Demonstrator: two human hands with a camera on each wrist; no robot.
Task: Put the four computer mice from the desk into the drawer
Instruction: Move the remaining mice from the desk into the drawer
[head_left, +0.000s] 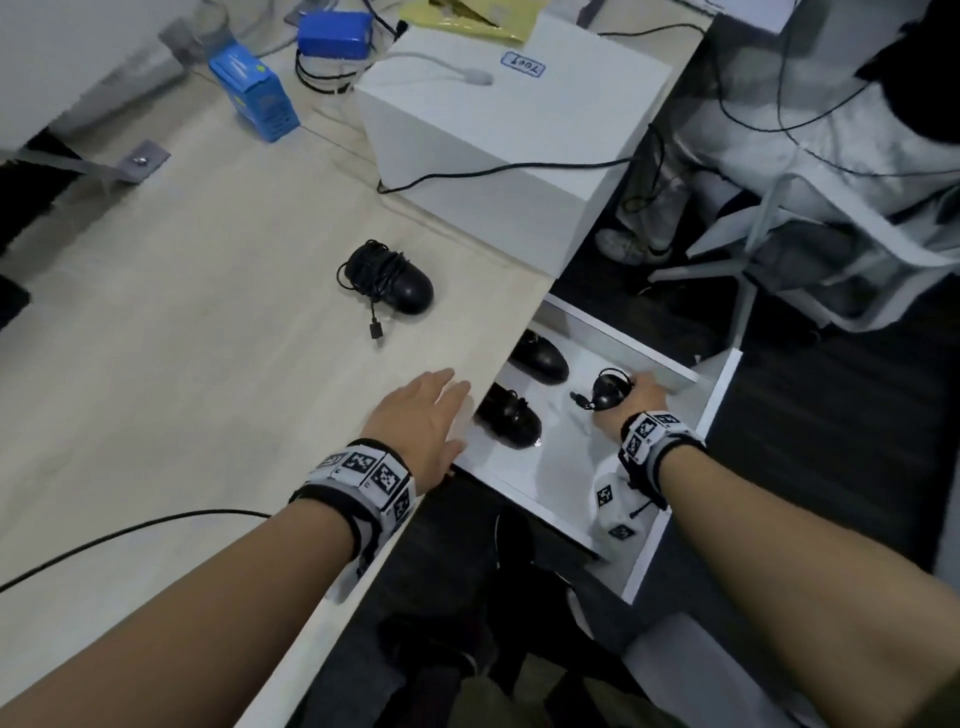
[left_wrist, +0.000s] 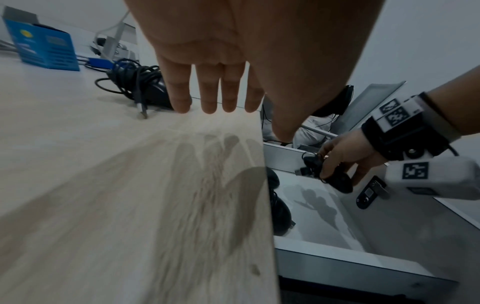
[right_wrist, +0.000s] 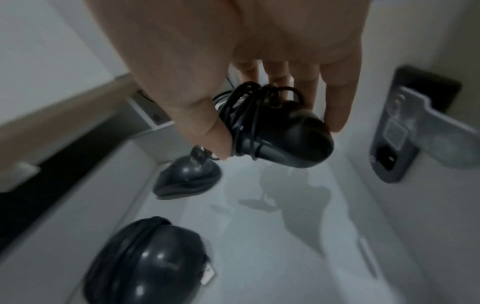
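The right hand (head_left: 631, 402) holds the third mouse (right_wrist: 275, 131) between thumb and fingers (right_wrist: 335, 102) just above the drawer (head_left: 719, 395) floor, beside two mice already inside; the left hand (head_left: 421, 421) hovers flat-fingered over the tabletop (head_left: 182, 364); the last mouse (head_left: 389, 278), probably light, smooth and cord-wrapped, is best gripped across its sides.

Office corner, dim light.
Pale wood-grain desk (head_left: 182, 338); dark floor (head_left: 831, 441), perhaps carpet; white chair base (head_left: 748, 270); pale wall (left_wrist: 428, 41).

One mouse (head_left: 390, 283) on desk (head_left: 208, 322); two mice (head_left: 537, 356) (head_left: 509, 420) in drawer (head_left: 719, 395), right of desk.
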